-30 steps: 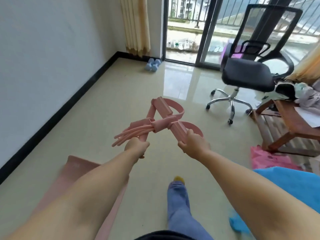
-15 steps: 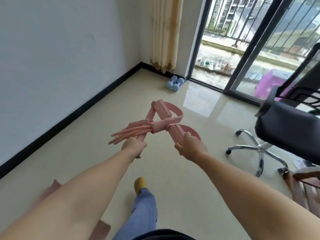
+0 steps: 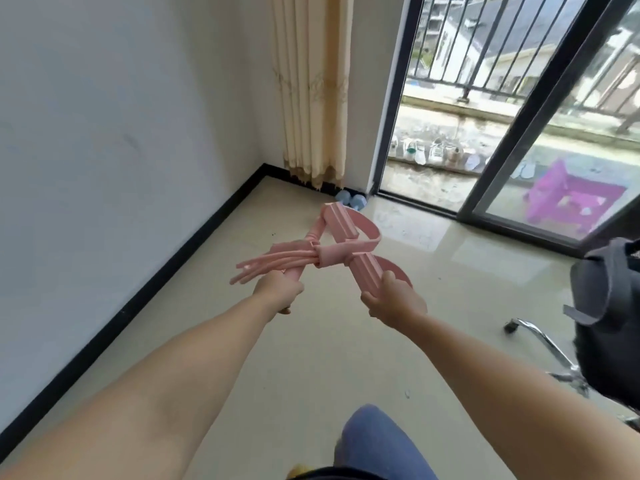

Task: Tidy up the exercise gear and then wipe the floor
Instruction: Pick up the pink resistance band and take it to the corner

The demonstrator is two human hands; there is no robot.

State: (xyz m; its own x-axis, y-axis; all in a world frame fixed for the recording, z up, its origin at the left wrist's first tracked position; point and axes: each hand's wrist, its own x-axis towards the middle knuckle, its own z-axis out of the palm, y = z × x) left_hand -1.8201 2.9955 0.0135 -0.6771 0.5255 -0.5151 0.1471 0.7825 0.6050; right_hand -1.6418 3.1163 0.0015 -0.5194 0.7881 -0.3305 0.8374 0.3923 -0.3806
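Observation:
I hold a pink pedal resistance band [image 3: 332,252] out in front of me at arm's length, its tubes bundled and tied at the middle. My left hand [image 3: 278,292] grips the bundle's lower left end. My right hand [image 3: 393,301] grips the ribbed foam handle at the lower right. The second ribbed handle and a flat pink strap loop stick up beyond the knot. Two light blue dumbbells [image 3: 351,199] lie on the floor in the far corner, partly hidden behind the band.
A white wall with black skirting runs along the left. A cream curtain [image 3: 308,88] hangs in the corner beside sliding glass doors [image 3: 485,133] to a balcony. A black office chair [image 3: 602,327] stands at the right edge. My blue-trousered leg [image 3: 377,441] is below.
I have walked towards the corner with the band held out the same way. The dumbbells and curtain are nearer, and the pink mat and the low wooden furniture have dropped out of view.

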